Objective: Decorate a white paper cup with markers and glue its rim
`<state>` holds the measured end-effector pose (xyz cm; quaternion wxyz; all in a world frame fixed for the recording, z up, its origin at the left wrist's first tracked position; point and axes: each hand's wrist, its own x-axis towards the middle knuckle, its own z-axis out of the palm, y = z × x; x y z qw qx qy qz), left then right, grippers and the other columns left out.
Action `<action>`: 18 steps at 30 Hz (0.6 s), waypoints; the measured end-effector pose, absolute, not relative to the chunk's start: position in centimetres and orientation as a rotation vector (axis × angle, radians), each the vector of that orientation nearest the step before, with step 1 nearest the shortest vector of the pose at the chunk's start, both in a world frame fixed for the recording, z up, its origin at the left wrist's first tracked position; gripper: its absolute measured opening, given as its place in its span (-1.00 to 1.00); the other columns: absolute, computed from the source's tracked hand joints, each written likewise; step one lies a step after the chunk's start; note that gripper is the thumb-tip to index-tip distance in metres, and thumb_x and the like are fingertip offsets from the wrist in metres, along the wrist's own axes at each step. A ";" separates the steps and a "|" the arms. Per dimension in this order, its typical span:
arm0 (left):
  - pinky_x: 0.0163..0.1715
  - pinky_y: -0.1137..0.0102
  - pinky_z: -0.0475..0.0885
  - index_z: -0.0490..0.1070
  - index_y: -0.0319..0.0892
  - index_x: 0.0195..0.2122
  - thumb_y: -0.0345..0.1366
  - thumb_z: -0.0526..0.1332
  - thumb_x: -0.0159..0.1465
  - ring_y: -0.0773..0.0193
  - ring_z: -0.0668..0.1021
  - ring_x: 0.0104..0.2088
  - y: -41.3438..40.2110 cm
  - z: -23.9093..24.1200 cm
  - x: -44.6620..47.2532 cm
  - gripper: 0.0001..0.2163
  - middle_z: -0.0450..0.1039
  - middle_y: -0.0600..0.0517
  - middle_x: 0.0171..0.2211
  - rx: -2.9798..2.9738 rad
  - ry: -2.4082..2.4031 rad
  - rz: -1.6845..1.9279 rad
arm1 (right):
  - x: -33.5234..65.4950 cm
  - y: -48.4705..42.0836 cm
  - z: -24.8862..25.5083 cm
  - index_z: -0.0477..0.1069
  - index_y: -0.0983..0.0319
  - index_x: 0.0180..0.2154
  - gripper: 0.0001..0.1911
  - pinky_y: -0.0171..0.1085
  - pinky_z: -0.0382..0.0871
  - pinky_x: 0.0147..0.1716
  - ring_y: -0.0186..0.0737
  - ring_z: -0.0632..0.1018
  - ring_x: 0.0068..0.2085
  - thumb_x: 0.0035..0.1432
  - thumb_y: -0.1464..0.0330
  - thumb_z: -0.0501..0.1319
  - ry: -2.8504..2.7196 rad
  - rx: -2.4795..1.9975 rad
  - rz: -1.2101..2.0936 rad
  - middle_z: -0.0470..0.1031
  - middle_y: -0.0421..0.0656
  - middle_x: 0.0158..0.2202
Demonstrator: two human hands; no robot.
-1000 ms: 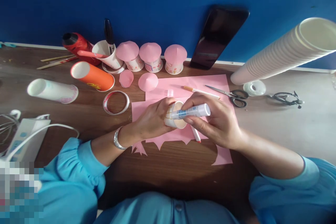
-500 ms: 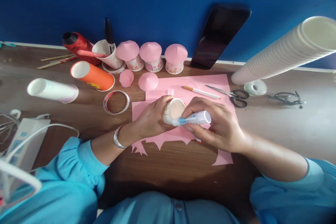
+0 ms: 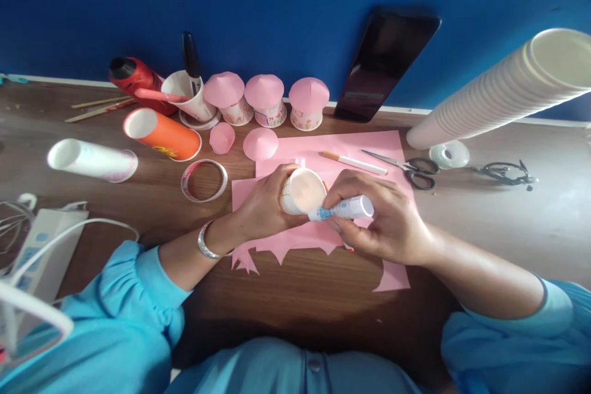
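My left hand [image 3: 268,203] is closed round a white paper cup [image 3: 305,189] with drawn marks on its side, its round end facing up toward me. A glue stick [image 3: 341,209] with a white and blue barrel is gripped in my right hand [image 3: 381,218], its tip at the cup's near rim. Whether the tip touches the rim is hard to make out. Beneath both hands lie pink paper sheets [image 3: 295,240] with jagged cut edges. A pink paper cone [image 3: 261,144] rests just beyond them.
Behind stand decorated cups with pink cone tops [image 3: 265,92]. Scissors [image 3: 410,167], a marker [image 3: 354,162], and clear tape [image 3: 449,154] lie right, near a tall cup stack [image 3: 498,89]. A phone [image 3: 386,64] leans on the blue wall. Left are an orange cup [image 3: 161,134] and a tape ring [image 3: 204,180].
The cup in my left hand has shifted slightly left and away from me, and its end is turned a little. The glue stick has moved slightly right.
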<state>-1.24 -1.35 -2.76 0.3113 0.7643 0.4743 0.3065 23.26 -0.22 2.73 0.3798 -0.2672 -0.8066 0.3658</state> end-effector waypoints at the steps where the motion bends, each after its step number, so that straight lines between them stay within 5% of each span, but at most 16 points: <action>1: -0.04 0.13 0.69 0.34 -0.09 0.22 -0.06 0.62 0.10 -0.05 0.72 0.02 -1.3 -2.7 -1.2 -0.26 0.62 -0.14 0.10 2.009 1.263 0.809 | 23.3 -0.2 2.7 0.49 0.15 -0.11 -0.90 -0.20 0.53 -0.37 -0.21 0.61 -0.35 0.35 0.43 0.31 -2.063 -0.678 0.928 0.62 -0.17 -0.30; 18: -0.14 0.12 0.69 0.36 -0.07 0.14 -0.02 0.63 0.08 -0.02 0.73 -0.06 -1.3 -2.5 -1.1 -0.30 0.66 -0.10 0.02 1.934 1.236 0.811 | 23.7 0.7 3.3 0.52 0.12 -0.10 -0.88 -0.11 0.53 -0.28 -0.15 0.61 -0.29 0.35 0.43 0.33 -1.944 -0.653 0.962 0.63 -0.13 -0.25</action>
